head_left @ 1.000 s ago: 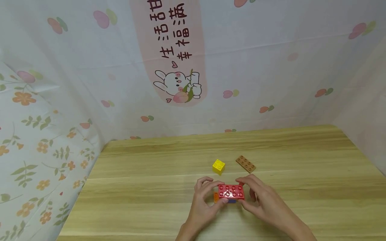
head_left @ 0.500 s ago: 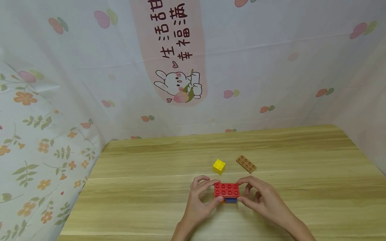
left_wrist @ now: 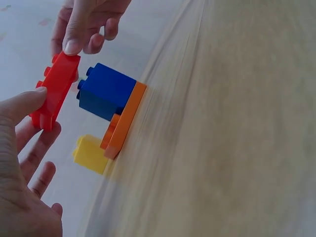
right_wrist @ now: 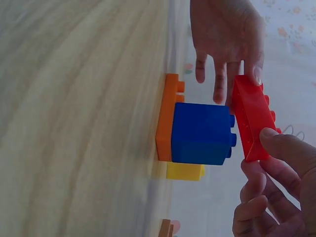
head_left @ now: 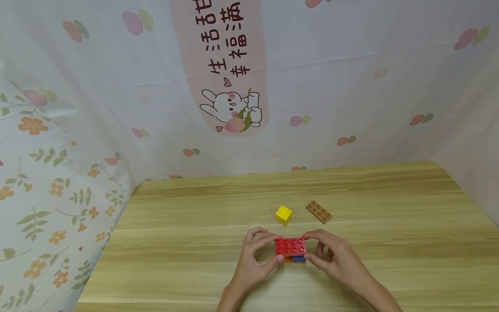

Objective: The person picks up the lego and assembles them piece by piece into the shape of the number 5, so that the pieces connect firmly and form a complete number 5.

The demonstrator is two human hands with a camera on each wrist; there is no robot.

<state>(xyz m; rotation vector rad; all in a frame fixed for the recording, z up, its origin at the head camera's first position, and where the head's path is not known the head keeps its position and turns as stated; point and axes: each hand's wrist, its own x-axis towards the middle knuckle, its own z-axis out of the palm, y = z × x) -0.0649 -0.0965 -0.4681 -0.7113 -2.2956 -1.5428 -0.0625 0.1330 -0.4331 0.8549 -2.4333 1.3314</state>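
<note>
A red toy brick [head_left: 290, 246] with two rows of studs is held up between both hands. My left hand [head_left: 253, 260] pinches its left end between thumb and fingers. The right hand [head_left: 336, 256] pinches the opposite end the same way. Just under it stands a blue brick [right_wrist: 200, 133], fixed on one end of an orange plate [right_wrist: 167, 113] that lies on the table. In both wrist views the red brick hangs slightly tilted above the blue studs, with a narrow gap between. From the head view, it hides most of the blue and orange pieces.
Beyond the hands a yellow square brick [head_left: 283, 215] sits on the wooden table [head_left: 187, 242]. To its right lies a flat brown plate [head_left: 319, 212], set at an angle. A patterned cloth [head_left: 335, 86] hangs behind the table's back edge.
Both hands have shifted a little to the left, carrying the red brick with them. More of the blue brick's front now shows below it. The yellow brick and brown plate stay put.
</note>
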